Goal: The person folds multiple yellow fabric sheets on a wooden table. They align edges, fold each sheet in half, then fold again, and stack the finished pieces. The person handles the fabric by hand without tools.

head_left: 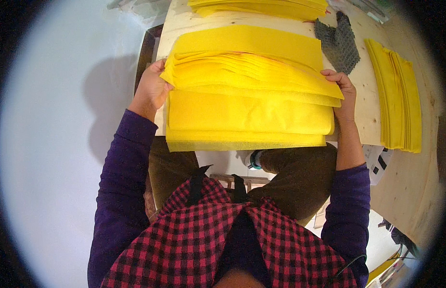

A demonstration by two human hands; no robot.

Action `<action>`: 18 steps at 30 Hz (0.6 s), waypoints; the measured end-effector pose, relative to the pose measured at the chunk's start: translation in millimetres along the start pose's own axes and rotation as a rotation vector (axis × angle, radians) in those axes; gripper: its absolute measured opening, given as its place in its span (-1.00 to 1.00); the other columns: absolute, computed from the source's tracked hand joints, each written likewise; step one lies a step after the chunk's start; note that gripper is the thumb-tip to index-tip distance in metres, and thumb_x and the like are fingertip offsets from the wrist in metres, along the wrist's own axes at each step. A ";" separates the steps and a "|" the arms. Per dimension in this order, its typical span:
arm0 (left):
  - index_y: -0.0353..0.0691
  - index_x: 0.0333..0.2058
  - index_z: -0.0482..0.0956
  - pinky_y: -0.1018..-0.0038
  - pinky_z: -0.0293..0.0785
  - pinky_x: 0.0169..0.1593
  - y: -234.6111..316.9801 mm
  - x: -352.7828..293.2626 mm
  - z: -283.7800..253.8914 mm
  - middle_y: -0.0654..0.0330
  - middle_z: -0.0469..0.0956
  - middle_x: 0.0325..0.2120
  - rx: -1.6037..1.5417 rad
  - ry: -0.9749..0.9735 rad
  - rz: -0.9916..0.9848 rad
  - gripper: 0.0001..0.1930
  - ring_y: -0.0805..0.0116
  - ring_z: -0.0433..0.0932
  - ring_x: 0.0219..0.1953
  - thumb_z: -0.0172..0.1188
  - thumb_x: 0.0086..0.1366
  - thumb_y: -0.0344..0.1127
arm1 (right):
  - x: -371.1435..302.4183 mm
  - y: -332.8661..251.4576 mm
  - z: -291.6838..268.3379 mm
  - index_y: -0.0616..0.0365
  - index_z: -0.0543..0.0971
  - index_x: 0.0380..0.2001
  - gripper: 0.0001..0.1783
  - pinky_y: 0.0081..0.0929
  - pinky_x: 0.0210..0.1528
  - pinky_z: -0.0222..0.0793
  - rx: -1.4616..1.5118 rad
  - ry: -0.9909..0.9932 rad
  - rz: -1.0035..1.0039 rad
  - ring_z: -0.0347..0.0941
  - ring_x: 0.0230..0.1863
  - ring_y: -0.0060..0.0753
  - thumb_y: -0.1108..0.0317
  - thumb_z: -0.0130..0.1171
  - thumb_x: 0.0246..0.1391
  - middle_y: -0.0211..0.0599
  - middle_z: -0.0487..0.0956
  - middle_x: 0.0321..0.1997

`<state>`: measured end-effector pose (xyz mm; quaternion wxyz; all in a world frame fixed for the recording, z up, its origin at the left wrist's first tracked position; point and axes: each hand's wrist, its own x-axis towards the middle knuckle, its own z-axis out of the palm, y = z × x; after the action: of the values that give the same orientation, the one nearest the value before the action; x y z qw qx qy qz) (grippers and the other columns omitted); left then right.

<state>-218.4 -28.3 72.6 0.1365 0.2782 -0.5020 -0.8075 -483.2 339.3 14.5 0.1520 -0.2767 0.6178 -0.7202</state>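
Pale wooden table (364, 122): fills the upper centre and right of the frame, grain visible.
Second pile of yellow sheets (261, 7): top edge of the frame, partly cut off.
Third pile of yellow sheets (398, 98): right side, long and narrow, edges stepped.
Grey mesh cloth (339, 42): upper right, crumpled, between the top and right piles.
White paper with black marks (378, 164): right of centre, below the table's near edge.
Light floor (50, 144): left half of the frame.
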 end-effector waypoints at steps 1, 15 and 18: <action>-0.42 -0.01 0.44 0.45 0.52 -0.04 -2.2 0.8 -1.9 0.12 0.55 -0.12 0.021 -0.003 0.027 -0.73 0.33 0.57 -0.15 0.00 0.33 -0.51 | -0.1 -1.3 -0.1 0.22 0.53 -0.36 -0.91 -0.45 0.04 0.42 -0.004 0.008 -0.002 0.49 -0.09 -0.37 0.61 0.12 0.05 -0.17 0.57 -0.13; -0.26 -0.30 0.52 0.62 0.43 -0.08 -21.6 -2.3 -19.7 0.31 0.50 -0.30 0.440 -0.077 0.345 -0.89 0.52 0.47 -0.22 0.12 0.22 -0.59 | -24.7 -10.9 1.5 0.21 0.55 -0.45 -0.89 -0.51 0.01 0.39 -0.214 -0.026 -0.080 0.49 -0.11 -0.42 0.64 0.22 -0.05 -0.23 0.59 -0.15; -0.26 -0.34 0.50 0.63 0.41 -0.09 -14.7 1.7 -27.2 0.32 0.46 -0.33 0.544 -0.147 0.533 -0.86 0.52 0.45 -0.23 0.16 0.15 -0.64 | -27.1 -12.9 3.5 0.20 0.55 -0.45 -0.89 -0.51 0.02 0.38 -0.259 -0.007 -0.083 0.50 -0.11 -0.42 0.62 0.24 -0.07 -0.24 0.59 -0.15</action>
<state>-202.9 -42.4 49.8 0.2263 0.1052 -0.7609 -0.5989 -457.8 354.2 21.6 0.0872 -0.3218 0.6930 -0.6392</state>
